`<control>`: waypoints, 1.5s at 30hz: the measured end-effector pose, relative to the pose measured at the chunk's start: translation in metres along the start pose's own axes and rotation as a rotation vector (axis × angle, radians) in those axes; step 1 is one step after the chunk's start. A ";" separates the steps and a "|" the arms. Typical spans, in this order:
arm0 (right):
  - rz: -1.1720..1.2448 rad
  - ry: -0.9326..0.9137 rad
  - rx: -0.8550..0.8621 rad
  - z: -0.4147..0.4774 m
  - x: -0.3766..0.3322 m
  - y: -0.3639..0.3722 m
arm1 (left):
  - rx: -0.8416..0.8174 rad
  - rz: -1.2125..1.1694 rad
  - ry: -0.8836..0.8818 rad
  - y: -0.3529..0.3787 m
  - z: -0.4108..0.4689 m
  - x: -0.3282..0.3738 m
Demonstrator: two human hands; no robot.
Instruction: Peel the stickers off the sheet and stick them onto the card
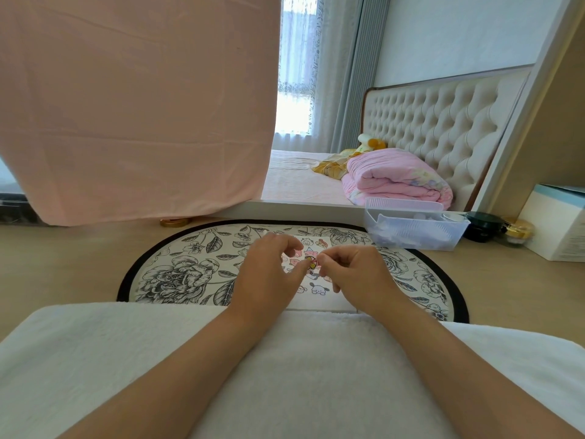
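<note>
Peeling step in hand: right hand pinches a small yellow-red sticker above the white cartoon sticker sheet. Left hand grip cannot be told. Next: a clean lift toward the card.

The wooden desk carries an oval floral mat with a black border. A clear plastic bin, a dark jar, a gold-lidded jar and a white box stand on the desk at the right. A white sheet lies on the mat.
</note>
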State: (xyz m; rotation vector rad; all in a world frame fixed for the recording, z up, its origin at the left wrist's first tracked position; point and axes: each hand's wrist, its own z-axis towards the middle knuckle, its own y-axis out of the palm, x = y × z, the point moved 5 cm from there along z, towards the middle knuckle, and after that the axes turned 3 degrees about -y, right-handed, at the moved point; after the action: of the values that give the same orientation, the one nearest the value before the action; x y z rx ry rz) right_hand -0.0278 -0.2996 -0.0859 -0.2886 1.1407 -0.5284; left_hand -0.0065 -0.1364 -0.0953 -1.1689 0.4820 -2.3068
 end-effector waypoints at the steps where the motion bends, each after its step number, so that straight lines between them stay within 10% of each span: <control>1: -0.014 -0.013 0.009 0.000 0.000 0.000 | 0.016 0.008 0.014 -0.002 -0.001 0.002; 19: -0.387 -0.293 0.076 -0.001 -0.008 0.003 | -0.164 -0.218 -0.197 0.010 -0.001 -0.008; 45: 0.161 0.035 -0.012 0.002 0.004 0.003 | -0.201 -0.248 -0.114 0.007 -0.002 -0.002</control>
State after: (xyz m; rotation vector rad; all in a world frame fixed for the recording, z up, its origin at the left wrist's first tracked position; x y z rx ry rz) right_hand -0.0242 -0.2998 -0.0899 -0.1964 1.1904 -0.3858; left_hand -0.0049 -0.1409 -0.1009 -1.5247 0.5646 -2.4237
